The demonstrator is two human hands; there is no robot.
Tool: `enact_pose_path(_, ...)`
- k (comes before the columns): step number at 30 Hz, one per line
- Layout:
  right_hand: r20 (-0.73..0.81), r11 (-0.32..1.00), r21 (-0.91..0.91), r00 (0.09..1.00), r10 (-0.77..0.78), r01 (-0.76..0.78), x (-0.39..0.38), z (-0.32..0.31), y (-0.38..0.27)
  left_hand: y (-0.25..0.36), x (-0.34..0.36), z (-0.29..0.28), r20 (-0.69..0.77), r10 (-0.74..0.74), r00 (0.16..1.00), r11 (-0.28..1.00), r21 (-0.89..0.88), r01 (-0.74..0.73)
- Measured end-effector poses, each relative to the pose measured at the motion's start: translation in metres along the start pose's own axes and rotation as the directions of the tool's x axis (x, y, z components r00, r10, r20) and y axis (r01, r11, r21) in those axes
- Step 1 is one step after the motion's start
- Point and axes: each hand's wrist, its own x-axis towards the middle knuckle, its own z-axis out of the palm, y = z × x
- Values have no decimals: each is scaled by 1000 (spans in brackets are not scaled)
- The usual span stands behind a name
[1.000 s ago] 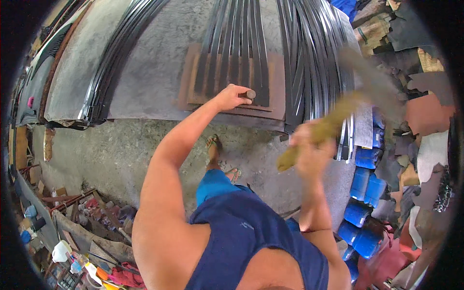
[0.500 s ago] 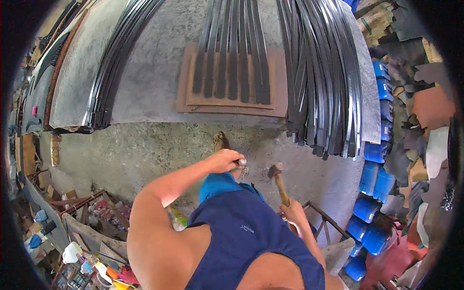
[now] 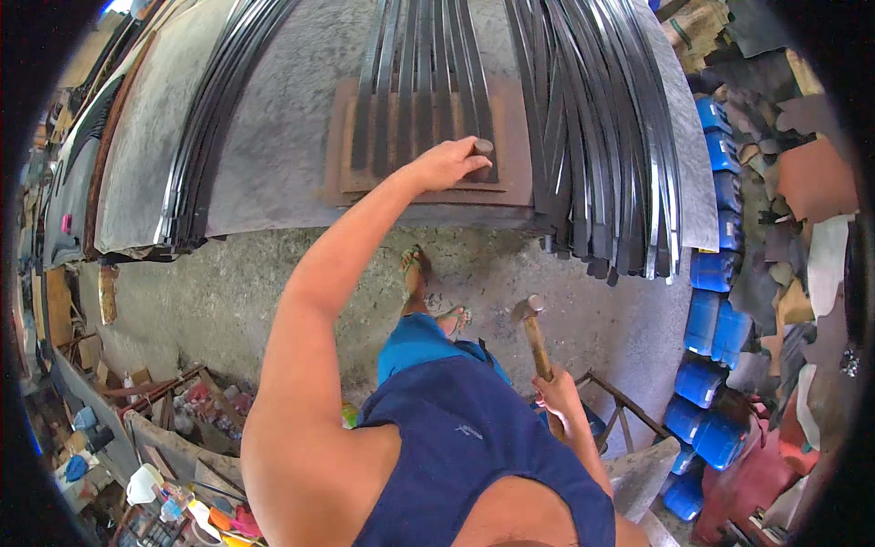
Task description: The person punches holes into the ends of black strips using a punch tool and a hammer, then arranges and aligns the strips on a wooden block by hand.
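My left hand (image 3: 447,166) is closed around a metal punch (image 3: 483,146) with a round, flat top. It holds the punch upright over the end of the rightmost strap in a row of several black straps (image 3: 397,114). The fingers hide the punch's lower end, so whether it touches the strap cannot be seen. Under the strap ends lies a brown board (image 3: 339,185) on the grey table. Lower down at my right side, my right hand (image 3: 559,399) grips a hammer (image 3: 538,346) by its wooden handle, with the metal head up and away from the table.
Thick bundles of black straps lie on the table at the right (image 3: 611,155) and left (image 3: 214,137). Blue plastic jugs (image 3: 715,333) line the floor at right beside leather scraps (image 3: 816,182). A metal frame (image 3: 624,406) stands near my right arm; a cluttered bin (image 3: 196,401) is at left.
My left hand has reached forward with the punch, from near my body to the strap end on the board. The hammer in my right hand has shifted slightly to the right.
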Motion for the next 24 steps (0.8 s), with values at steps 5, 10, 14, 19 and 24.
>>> enact_pose_path(5,35,993,108,999,40,-44,-4,4,19,-13,-4,13,127,-96,987,966,250,62)
enact_pose_path(10,20,991,52,992,123,-124,-7,-6,11,-10,-5,5,77,-112,991,978,182,97)
enact_pose_path(14,-6,995,52,996,84,-83,-6,-14,7,-19,4,4,-54,-58,997,995,-87,54)
enact_pose_path(19,15,998,15,998,65,-66,6,-21,12,-10,17,5,31,37,999,949,-315,-25)
enact_pose_path(24,-9,996,-59,998,70,-70,4,-24,9,-21,9,4,78,-86,993,959,-263,104)
